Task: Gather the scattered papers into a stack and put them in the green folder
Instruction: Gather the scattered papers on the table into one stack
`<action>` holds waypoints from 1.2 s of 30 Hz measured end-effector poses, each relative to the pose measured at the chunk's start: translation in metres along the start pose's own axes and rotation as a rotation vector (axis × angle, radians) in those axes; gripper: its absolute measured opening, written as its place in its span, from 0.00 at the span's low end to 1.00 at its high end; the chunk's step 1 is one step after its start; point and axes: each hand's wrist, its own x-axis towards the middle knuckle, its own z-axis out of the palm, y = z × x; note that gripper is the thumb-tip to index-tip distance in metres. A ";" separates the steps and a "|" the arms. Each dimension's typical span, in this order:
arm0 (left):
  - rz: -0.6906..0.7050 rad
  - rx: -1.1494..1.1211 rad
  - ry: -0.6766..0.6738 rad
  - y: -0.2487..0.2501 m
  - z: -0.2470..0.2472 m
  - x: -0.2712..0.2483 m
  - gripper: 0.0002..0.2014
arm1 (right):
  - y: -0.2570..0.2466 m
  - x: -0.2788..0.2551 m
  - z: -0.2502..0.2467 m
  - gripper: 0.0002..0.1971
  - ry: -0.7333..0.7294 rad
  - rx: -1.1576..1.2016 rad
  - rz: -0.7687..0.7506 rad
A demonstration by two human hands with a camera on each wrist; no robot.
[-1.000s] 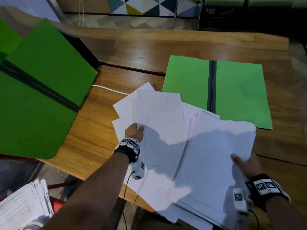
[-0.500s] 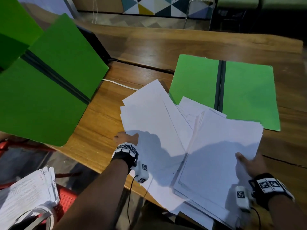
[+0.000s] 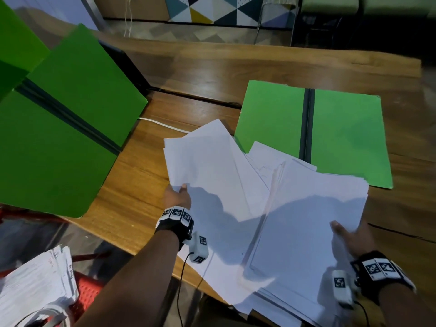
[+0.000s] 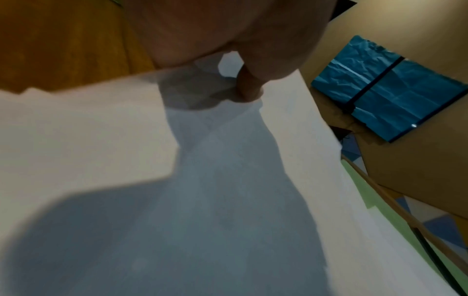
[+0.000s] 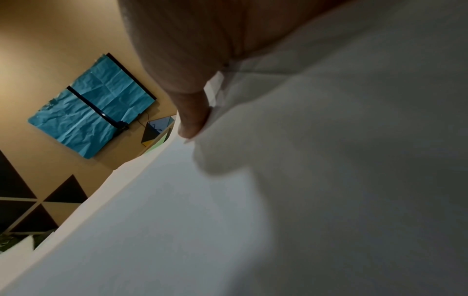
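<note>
White papers lie fanned across the wooden table (image 3: 132,190). My left hand (image 3: 177,197) pinches the left edge of the loose sheets (image 3: 207,175), thumb on top; in the left wrist view its thumb (image 4: 249,88) presses on a sheet (image 4: 228,200). My right hand (image 3: 349,237) grips the thicker stack (image 3: 306,220) at its right edge, and this stack overhangs the table's front. In the right wrist view the thumb (image 5: 192,114) lies on the top sheet (image 5: 278,200). The green folder (image 3: 349,138) lies open and flat behind the papers, its near-left corner covered by sheets.
A second open green folder (image 3: 66,128) stands tilted at the left, over the table's edge. A white cable (image 3: 160,122) runs along the table beside it. Below the table at lower left, a pile of printed papers (image 3: 35,286) rests on something red (image 3: 87,296).
My left hand has gone from the top of the loose sheets to their left edge. The sheets have turned and slid right, toward the stack in my right hand.
</note>
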 end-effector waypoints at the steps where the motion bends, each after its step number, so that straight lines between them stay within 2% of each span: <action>1: -0.011 -0.008 0.013 0.007 -0.002 0.002 0.39 | -0.001 0.000 0.000 0.28 0.001 0.005 -0.003; 3: -0.047 0.049 0.002 0.018 -0.002 0.014 0.41 | -0.001 -0.002 0.001 0.28 0.000 0.015 -0.002; 5: -0.083 0.135 -0.068 0.028 0.004 0.027 0.42 | 0.000 -0.002 0.000 0.30 -0.008 0.014 0.003; 8: -0.084 0.230 -0.131 0.048 0.017 0.033 0.41 | 0.006 0.000 0.000 0.40 -0.004 0.037 0.016; 13: -0.146 0.303 -0.320 0.080 0.030 0.026 0.45 | 0.013 0.002 -0.001 0.46 -0.011 0.040 -0.010; 15: -0.181 0.384 -0.289 0.084 0.032 0.025 0.54 | 0.013 0.002 -0.002 0.44 -0.026 0.029 -0.008; 17: -0.170 0.510 -0.228 0.090 0.038 0.022 0.61 | 0.010 0.000 -0.003 0.38 -0.036 0.033 -0.010; 21: -0.091 0.710 -0.226 0.106 0.047 0.011 0.54 | 0.006 -0.002 0.000 0.31 -0.015 0.053 0.008; 23: -0.054 0.717 -0.253 0.111 0.048 0.008 0.45 | 0.006 -0.002 0.001 0.31 -0.014 0.051 0.021; 25: -0.086 0.654 -0.314 0.108 0.052 0.013 0.40 | 0.006 -0.003 0.000 0.30 -0.010 0.057 0.017; 28: -0.140 0.415 -0.373 0.103 0.051 0.026 0.41 | 0.004 -0.004 0.000 0.31 -0.001 0.081 0.016; 31: -0.090 0.506 -0.387 0.108 0.044 0.021 0.32 | 0.003 -0.004 0.000 0.34 -0.008 0.087 0.003; 33: -0.087 0.482 -0.367 0.113 0.042 0.014 0.28 | 0.004 -0.004 0.000 0.33 -0.010 0.094 0.003; 36: -0.103 0.495 -0.379 0.112 0.049 0.017 0.33 | 0.002 -0.006 0.000 0.30 0.003 0.087 0.006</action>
